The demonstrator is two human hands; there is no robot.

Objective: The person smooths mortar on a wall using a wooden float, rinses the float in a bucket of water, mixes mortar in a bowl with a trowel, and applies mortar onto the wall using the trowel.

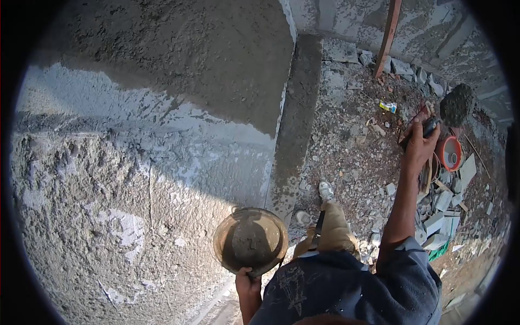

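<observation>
At the lower middle, my left hand (248, 282) grips the near rim of a round basin (219, 246), fingers closed around its edge. Some wet grey mortar (252, 241) lies in the basin, partly in shadow. My right hand (421, 145) is stretched out to the right, closed around the dark handle of what looks like a trowel (431, 127). Just past that handle shows a dark clump of mortar (456, 105); whether it rests on the blade or lies behind it I cannot tell. The wall (195, 59) on the left carries a dark, wet mortar coat above a rough, paler area.
An orange bucket (450, 153) stands by my right forearm. Broken tile pieces (441, 208) and rubble cover the ground at right. A wooden post (388, 40) leans near the back wall. My shoes (325, 191) are on the debris beside the wall's base.
</observation>
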